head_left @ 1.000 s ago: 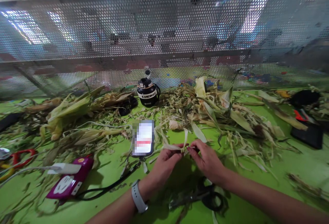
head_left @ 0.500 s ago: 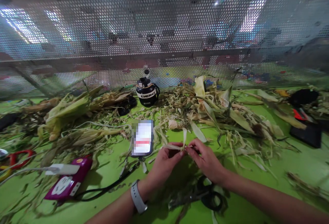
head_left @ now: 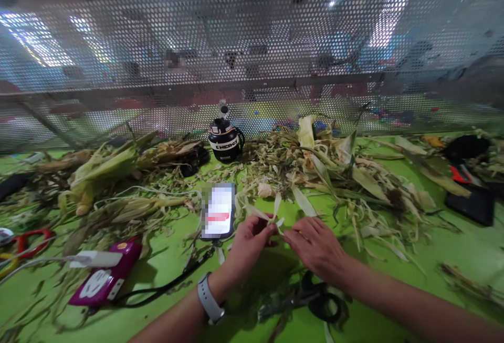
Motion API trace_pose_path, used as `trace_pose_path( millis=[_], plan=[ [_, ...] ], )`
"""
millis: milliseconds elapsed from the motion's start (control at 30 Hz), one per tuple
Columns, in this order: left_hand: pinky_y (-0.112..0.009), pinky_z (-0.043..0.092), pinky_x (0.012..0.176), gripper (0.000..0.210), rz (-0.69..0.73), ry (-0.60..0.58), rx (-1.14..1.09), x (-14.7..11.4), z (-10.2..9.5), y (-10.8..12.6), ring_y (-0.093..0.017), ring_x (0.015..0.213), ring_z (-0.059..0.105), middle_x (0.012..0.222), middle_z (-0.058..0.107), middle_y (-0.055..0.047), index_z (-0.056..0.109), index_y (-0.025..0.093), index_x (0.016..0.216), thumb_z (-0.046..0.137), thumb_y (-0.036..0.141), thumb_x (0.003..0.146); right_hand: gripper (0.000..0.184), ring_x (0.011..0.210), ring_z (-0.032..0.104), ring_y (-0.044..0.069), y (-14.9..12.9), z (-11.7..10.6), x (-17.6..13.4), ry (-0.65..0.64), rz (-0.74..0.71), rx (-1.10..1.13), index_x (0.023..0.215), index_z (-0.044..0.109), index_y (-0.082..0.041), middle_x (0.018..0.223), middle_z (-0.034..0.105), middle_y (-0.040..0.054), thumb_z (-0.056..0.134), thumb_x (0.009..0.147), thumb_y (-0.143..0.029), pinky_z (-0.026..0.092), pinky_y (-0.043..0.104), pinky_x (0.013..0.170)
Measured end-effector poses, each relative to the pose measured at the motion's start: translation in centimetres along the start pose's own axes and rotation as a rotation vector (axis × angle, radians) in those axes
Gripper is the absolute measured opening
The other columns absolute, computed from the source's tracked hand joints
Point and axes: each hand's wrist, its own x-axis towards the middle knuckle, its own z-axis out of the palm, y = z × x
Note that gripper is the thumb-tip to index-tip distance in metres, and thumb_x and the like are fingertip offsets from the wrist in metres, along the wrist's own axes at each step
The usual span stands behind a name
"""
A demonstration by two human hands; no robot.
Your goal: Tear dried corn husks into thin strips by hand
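Between both hands, pale strips of corn husk [head_left: 277, 205] cross one another above the green table. My left hand [head_left: 252, 238], with a grey watch band on its wrist, pinches the strips where they meet. Close beside it, my right hand [head_left: 315, 243] is closed with its fingertips on the end of a husk strip, partly hidden by the fingers. Dark-handled scissors [head_left: 307, 301] lie on the table just below the hands. A phone [head_left: 218, 211] with a lit screen lies left of the left hand.
Husk heaps lie at the right [head_left: 370, 180] and left [head_left: 110, 169]. A black ENERGY jug [head_left: 226, 143] stands before a perforated metal screen [head_left: 252, 59]. A purple power bank [head_left: 106, 274] with cables sits front left. Red-handled scissors [head_left: 33, 242] lie far left, a dark device [head_left: 470, 204] right.
My hands have drawn slightly apart. The left has shifted a little left with the husk strips, and the right has turned more palm-down.
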Motion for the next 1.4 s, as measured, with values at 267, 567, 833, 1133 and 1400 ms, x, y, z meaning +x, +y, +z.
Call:
trace_pose_path(
  millis=[267,567,833,1133,1400],
  plan=[
    [-0.024,0.046,0.058,0.014,0.291,-0.197,0.480,-0.3,-0.4,0.3,-0.016,0.070,0.054,0.075,0.058,-0.003,0.062,0.015,0.082,0.056,0.026,0.077,0.010,0.096,0.055,0.021,0.7,-0.2,0.8,0.070,-0.025,0.147,0.093,0.055,-0.017,0.098,0.062,0.0088,0.045,0.090,-0.018,0.040,0.042,0.093],
    [-0.026,0.043,0.069,0.012,0.447,-0.263,0.663,-0.5,-0.5,0.9,-0.016,0.075,0.054,0.077,0.059,-0.004,0.061,0.015,0.078,0.049,0.015,0.078,0.022,0.067,0.053,0.017,0.4,0.2,0.6,-0.144,0.411,0.585,0.084,0.050,-0.019,0.072,0.058,0.0036,0.038,0.094,-0.034,0.042,0.029,0.062],
    [-0.027,0.044,0.074,0.028,0.164,-0.247,0.223,0.1,-0.5,-0.5,-0.017,0.084,0.059,0.094,0.066,-0.006,0.056,0.018,0.105,0.059,0.027,0.079,0.041,0.048,0.043,0.008,0.4,1.4,0.8,-0.288,0.994,1.382,0.076,0.047,-0.019,0.057,0.049,-0.0060,0.063,0.070,-0.056,0.034,0.021,0.047],
    [-0.023,0.042,0.064,0.026,-0.070,-0.178,0.025,-0.2,-0.4,0.4,-0.013,0.068,0.056,0.074,0.066,-0.002,0.067,0.015,0.088,0.069,0.032,0.069,0.034,0.057,0.044,0.009,0.8,1.1,0.8,-0.194,0.860,1.159,0.074,0.056,-0.016,0.061,0.050,-0.0039,0.063,0.074,-0.049,0.034,0.021,0.052],
    [-0.025,0.044,0.071,0.020,-0.142,-0.175,-0.145,-0.1,-0.4,0.2,-0.013,0.067,0.058,0.070,0.066,-0.002,0.070,0.015,0.080,0.071,0.026,0.063,0.038,0.053,0.043,0.009,0.5,1.4,0.6,-0.202,0.908,1.292,0.075,0.049,-0.017,0.059,0.048,-0.0048,0.061,0.075,-0.053,0.033,0.021,0.049]
  ],
)
